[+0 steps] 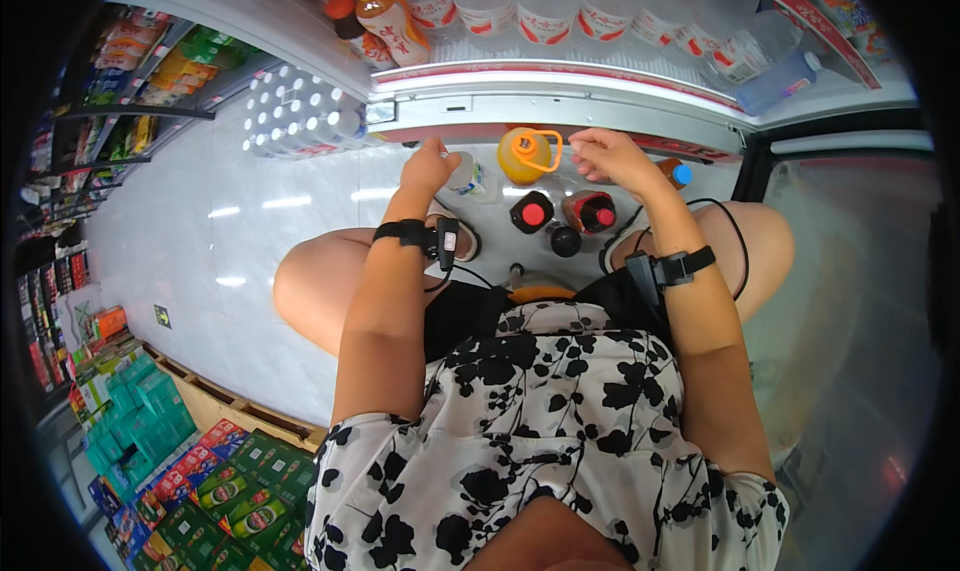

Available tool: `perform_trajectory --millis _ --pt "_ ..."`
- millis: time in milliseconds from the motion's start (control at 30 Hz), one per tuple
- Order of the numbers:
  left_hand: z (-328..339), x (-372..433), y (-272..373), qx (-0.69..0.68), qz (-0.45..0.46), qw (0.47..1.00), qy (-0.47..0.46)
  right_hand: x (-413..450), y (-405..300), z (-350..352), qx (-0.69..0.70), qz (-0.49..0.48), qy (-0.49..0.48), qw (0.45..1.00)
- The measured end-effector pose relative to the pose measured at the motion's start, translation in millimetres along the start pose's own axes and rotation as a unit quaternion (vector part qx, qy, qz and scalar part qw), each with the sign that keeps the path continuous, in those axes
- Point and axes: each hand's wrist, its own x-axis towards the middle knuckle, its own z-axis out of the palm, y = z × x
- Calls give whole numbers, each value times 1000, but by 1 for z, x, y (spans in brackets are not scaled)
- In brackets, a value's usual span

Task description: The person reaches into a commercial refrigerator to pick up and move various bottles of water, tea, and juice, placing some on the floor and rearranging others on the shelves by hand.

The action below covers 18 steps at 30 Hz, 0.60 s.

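My left hand [430,169] is beside a clear bottle [469,175] with a white and green label on the floor. The thumb overlaps the bottle's near side, and I cannot tell if it grips it. To its right stands a large yellow juice bottle [517,167] with an orange cap and loop handle. Just right of that handle, apart from it, is my right hand [611,160], its fingers loosely bent around nothing. Closer to me stand a dark bottle with a red cap [532,212], another red-capped bottle [588,211] and a black-capped bottle [564,239].
An open display fridge [555,109] is in front, its shelf holding rows of water bottles [544,19]. Its glass door [840,271] stands at my right. A blue-capped bottle [675,173] is beyond my right wrist. Packed bottles [300,117] stand left; drink cartons [240,488] lie behind left.
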Motion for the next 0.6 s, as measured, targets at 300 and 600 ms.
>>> perform_trajectory --millis 300,600 --pt "-165 -113 79 -73 122 952 272 -24 -16 42 121 -48 -224 966" --pt "-134 -202 215 -64 368 865 334 -114 -123 51 532 -157 -94 827"
